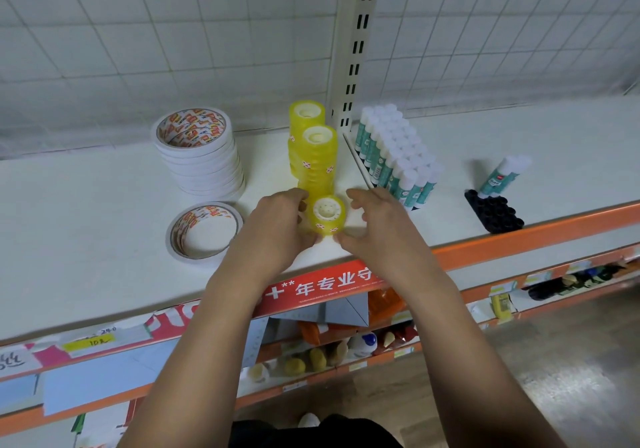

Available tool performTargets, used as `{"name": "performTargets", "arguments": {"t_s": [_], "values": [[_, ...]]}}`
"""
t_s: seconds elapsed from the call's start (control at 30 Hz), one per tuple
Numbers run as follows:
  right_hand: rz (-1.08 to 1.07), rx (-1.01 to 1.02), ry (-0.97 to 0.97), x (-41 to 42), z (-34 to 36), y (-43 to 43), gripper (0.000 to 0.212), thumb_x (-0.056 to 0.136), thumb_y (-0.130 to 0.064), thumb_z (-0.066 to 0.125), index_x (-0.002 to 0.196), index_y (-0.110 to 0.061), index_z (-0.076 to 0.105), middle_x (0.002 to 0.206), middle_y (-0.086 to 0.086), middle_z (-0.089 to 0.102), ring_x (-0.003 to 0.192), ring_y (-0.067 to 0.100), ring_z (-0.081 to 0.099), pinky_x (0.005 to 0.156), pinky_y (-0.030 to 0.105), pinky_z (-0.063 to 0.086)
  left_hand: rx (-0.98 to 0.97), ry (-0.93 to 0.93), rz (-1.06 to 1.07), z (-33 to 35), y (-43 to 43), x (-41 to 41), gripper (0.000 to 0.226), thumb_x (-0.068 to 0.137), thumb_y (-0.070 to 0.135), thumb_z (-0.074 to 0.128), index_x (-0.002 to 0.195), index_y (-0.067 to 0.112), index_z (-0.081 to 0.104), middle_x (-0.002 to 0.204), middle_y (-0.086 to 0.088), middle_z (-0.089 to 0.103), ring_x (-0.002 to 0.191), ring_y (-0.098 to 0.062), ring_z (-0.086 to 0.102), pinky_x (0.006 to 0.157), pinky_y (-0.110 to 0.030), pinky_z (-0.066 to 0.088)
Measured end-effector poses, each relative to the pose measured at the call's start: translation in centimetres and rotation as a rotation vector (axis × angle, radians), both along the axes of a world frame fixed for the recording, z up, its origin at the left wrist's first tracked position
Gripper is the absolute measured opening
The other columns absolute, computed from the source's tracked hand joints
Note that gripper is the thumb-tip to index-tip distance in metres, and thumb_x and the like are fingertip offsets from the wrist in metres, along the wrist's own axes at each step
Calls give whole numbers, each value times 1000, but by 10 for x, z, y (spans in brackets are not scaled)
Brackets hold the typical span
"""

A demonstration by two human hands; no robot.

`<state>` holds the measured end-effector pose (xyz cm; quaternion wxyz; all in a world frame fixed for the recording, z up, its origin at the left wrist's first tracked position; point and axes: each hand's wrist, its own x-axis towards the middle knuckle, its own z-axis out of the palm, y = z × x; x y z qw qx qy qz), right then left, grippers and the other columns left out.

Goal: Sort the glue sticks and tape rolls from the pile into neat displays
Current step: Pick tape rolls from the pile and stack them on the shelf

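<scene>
Nearest: two bare forearms, rising from 6 o'clock toward mid-frame, above dark clothing at the bottom edge.

Left hand (273,229) curled round the 9 o'clock side of a yellow roll (329,219), thumb tip down at its base. Right hand (377,229) on the 3 o'clock side, thumb pinching the base, bent fingers up by the rim. Both gripping that one roll, upright on the shelf (86,222) close to the front edge, white core facing up.

Around the roll, by the clock:
- 12 o'clock, just behind: two yellow stacks (317,156), tall, one behind the other. Nearer one touching or only close to the left fingers; cannot tell which.
- 10 o'clock: white stack (201,153) of wide tape rings, red-and-orange print inside the core, leaning a little.
- 9 o'clock, just beside the left hand: white rolls (204,231) lying flat, same print, only a few high.
- 1 o'clock: glue sticks (398,156), upright in tight rows, white caps, teal labels, packed as one block just right of the slotted post (356,49).
- 3 o'clock, well apart: black tray (495,213) with round sockets, and a tilted pair of sticks (504,173) at its far end.

Behind everything, a white wire grid (173,31). Along the shelf front, a red strip (329,286) with white characters, orange edge to its right. Lower shelves at 5 o'clock, goods too blurred to name.
</scene>
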<state>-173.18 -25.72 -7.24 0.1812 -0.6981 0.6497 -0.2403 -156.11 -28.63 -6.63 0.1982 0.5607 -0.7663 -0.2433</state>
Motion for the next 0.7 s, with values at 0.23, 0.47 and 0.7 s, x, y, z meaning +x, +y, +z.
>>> {"name": "performTargets", "arguments": {"t_s": [0.23, 0.47, 0.7], "values": [[87, -143, -26, 49, 30, 6, 23, 87, -19, 64, 110, -24, 67, 95, -9, 62, 76, 7, 55, 77, 28, 48, -54, -48, 37, 15, 23, 55, 30, 85, 27, 70, 115, 23, 66, 97, 10, 69, 86, -12, 64, 81, -34, 52], [365, -107, -80, 178, 35, 0, 19, 89, -23, 60, 106, -27, 68, 95, -11, 68, 85, 9, 62, 79, 36, 53, -170, -65, 331, 26, 68, 174, 19, 88, 32, 61, 105, 28, 68, 93, 12, 69, 84, -12, 64, 75, -37, 54], [581, -130, -91, 329, 27, 7, 19, 89, -27, 63, 108, -27, 67, 98, -11, 64, 91, 9, 58, 81, 34, 51, -181, -209, 564, 23, 110, 315, 26, 89, 34, 63, 113, 24, 66, 108, 5, 65, 100, -18, 60, 73, -33, 48]]}}
